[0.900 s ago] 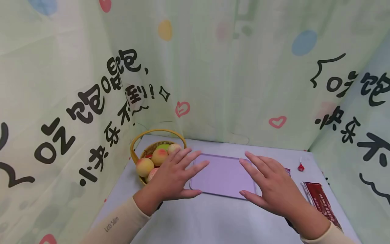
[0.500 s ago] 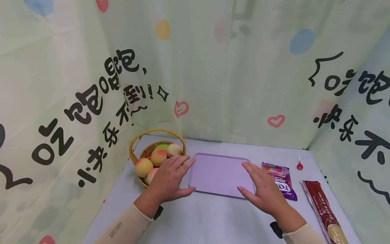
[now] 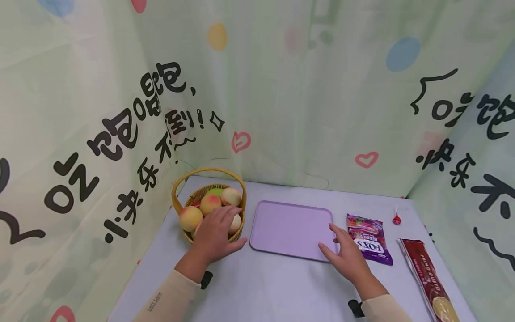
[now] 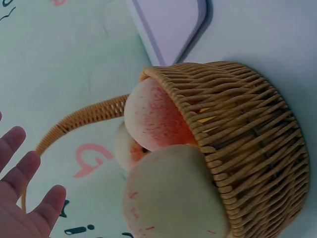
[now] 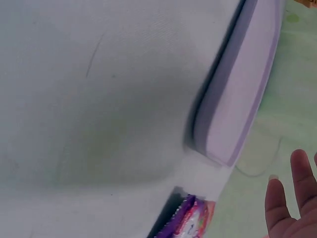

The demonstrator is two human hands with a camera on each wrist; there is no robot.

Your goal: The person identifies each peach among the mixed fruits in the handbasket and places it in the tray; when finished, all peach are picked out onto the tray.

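My left hand (image 3: 216,235) hovers over the near side of a wicker basket (image 4: 257,148) filled with peaches (image 3: 191,218) and other fruit. Its fingers are relaxed and spread, with nothing held, and it hides some of the fruit in the head view. Near the right end of a flat lilac tray (image 3: 293,230), my right hand (image 3: 349,259) hangs with thumb and fingers apart, holding nothing. It overlaps the tray's right corner and the left edge of a purple FOX'S berries candy bag (image 3: 371,241). In the left wrist view, the fruit bulges above the basket's rim.
At the table's right side lies a long dark-red Primo Gusto packet (image 3: 428,279). Behind it is a small red lollipop (image 3: 397,220). The basket's tall arched handle (image 3: 209,170) rises at the back left. Printed curtains (image 3: 297,112) enclose the white table (image 3: 281,286).
My left hand has drifted left, from beside the tray to over the basket. The right hand has come down and slightly left, uncovering the candy bag and the red packet.
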